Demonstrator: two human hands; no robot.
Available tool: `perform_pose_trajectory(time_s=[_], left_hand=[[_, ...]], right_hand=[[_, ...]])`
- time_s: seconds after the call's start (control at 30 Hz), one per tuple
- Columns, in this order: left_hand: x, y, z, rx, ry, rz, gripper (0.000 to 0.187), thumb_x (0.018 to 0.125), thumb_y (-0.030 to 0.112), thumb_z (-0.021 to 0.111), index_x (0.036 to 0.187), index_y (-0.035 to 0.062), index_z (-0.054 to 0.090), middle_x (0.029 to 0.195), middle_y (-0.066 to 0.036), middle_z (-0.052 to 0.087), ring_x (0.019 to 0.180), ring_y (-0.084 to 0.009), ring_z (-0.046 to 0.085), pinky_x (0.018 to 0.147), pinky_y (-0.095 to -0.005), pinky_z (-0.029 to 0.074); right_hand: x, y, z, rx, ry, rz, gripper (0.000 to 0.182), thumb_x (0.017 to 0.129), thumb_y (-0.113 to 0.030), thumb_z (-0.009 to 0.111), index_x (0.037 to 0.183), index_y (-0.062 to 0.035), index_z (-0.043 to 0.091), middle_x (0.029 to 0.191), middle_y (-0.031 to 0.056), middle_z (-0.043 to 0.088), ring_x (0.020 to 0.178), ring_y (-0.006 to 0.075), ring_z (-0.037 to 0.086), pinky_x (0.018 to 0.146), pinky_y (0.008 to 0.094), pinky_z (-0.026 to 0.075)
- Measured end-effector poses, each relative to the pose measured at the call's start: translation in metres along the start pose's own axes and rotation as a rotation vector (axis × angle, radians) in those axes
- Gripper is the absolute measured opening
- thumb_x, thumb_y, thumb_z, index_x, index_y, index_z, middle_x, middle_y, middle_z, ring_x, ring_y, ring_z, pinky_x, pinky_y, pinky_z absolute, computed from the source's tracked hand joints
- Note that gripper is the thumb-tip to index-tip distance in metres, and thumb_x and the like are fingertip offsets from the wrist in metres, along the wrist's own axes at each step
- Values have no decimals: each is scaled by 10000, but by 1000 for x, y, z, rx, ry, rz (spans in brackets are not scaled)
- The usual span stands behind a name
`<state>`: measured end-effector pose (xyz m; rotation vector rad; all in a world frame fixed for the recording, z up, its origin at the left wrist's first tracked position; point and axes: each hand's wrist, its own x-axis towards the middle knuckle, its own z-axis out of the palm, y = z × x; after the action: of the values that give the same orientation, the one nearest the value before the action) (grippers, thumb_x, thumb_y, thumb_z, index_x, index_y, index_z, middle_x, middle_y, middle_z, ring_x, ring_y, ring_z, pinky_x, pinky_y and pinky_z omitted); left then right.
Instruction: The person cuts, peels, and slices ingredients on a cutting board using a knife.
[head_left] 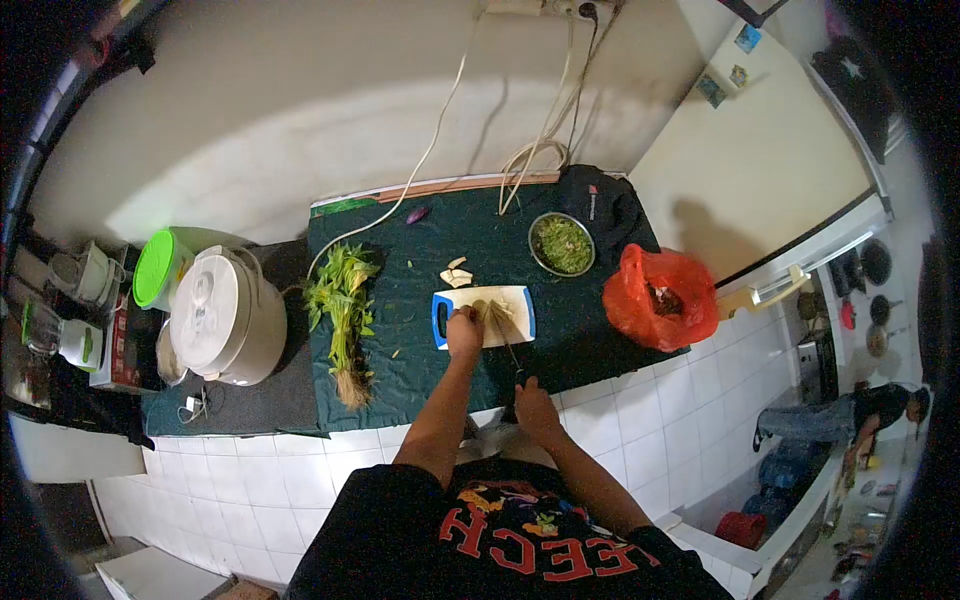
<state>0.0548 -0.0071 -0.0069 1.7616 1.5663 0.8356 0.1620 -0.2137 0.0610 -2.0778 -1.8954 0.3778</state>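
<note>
My right hand [537,408] is closed round the dark handle of a knife [511,352], whose blade reaches onto a white cutting board with blue ends [518,325]. Over the board's left side, my left hand [465,332] is closed, its fingertips beside the blade. What they hold is too small to make out; pale food pieces [497,307] lie under and beside them. Just behind the board are several pale cut chunks [457,274] on the dark green cloth [420,385].
Left of the board lies a bunch of leafy greens with roots [345,310], beyond it a white rice cooker [225,315]. A metal bowl of chopped greens [562,244] and a red plastic bag [655,300] stand right. A purple onion [417,214] lies behind. Another person [850,415] is far right.
</note>
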Motion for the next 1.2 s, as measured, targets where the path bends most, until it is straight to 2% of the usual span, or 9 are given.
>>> perform_pose_trajectory(time_s=[0.2, 0.33, 0.5, 0.63, 0.7, 0.8, 0.97, 1.13, 1.2], left_hand=[[-4, 17, -12, 122, -53, 65, 210, 809, 186, 627, 984, 71, 647, 963, -173, 617, 894, -373, 603, 743, -460, 509], [-3, 21, -12, 158, -76, 62, 189, 840, 201, 599, 982, 81, 636, 971, -147, 619, 891, -367, 602, 738, -464, 510], [-3, 16, -7, 257, -116, 50, 183, 859, 214, 564, 974, 93, 639, 966, -120, 619, 902, -350, 602, 727, -450, 517], [-1, 27, -10, 400, -153, 78, 175, 860, 221, 552, 948, 98, 640, 967, -88, 619, 910, -312, 609, 723, -422, 529], [0, 28, -13, 487, -145, 141, 167, 861, 213, 545, 941, 100, 639, 972, -76, 617, 912, -298, 607, 728, -409, 531], [4, 25, -22, 595, -116, 231, 153, 858, 188, 532, 939, 105, 633, 986, -57, 612, 915, -277, 600, 740, -392, 531], [14, 23, -28, 668, -133, 189, 169, 824, 114, 523, 961, 113, 621, 1003, -47, 602, 919, -264, 589, 746, -380, 527], [32, 30, -24, 595, -219, 241, 193, 814, 100, 523, 976, 93, 629, 1000, -92, 612, 971, -287, 579, 777, -391, 518], [38, 34, -17, 567, -313, 341, 259, 809, 106, 534, 1048, 96, 634, 1084, -129, 616, 1027, -298, 574, 851, -403, 495]], right_hand=[[8, -3, -9, -28, -90, 104, 350, 977, -296, 411, 1014, 51, 430, 781, 298, 615, 741, 460, 628, 642, 517, 522], [24, -5, -8, 2, -115, 60, 362, 976, -302, 410, 1005, 58, 440, 739, 273, 621, 714, 453, 633, 650, 514, 523], [50, -7, -12, 102, -171, 252, 366, 975, -316, 411, 984, 45, 470, 740, 251, 636, 706, 419, 650, 620, 497, 532], [49, 1, -17, 72, -113, 176, 356, 973, -319, 414, 980, 32, 468, 746, 248, 641, 701, 410, 653, 614, 498, 534], [53, 14, -10, 118, -226, 307, 351, 971, -323, 416, 981, 23, 467, 735, 243, 638, 690, 414, 650, 616, 503, 534], [54, 32, -8, -29, -158, 151, 352, 973, -331, 408, 994, 16, 467, 734, 241, 638, 680, 414, 649, 606, 504, 533], [76, 44, -24, 106, -256, 160, 376, 975, -354, 394, 1005, 14, 464, 744, 255, 634, 685, 425, 643, 606, 511, 525], [75, 52, -94, 171, -405, 154, 394, 977, -367, 381, 1027, 17, 454, 798, 293, 625, 729, 456, 632, 659, 541, 510], [63, 61, -124, 107, -374, -15, 404, 976, -388, 375, 1092, -6, 443, 874, 318, 617, 788, 471, 625, 720, 561, 496]])
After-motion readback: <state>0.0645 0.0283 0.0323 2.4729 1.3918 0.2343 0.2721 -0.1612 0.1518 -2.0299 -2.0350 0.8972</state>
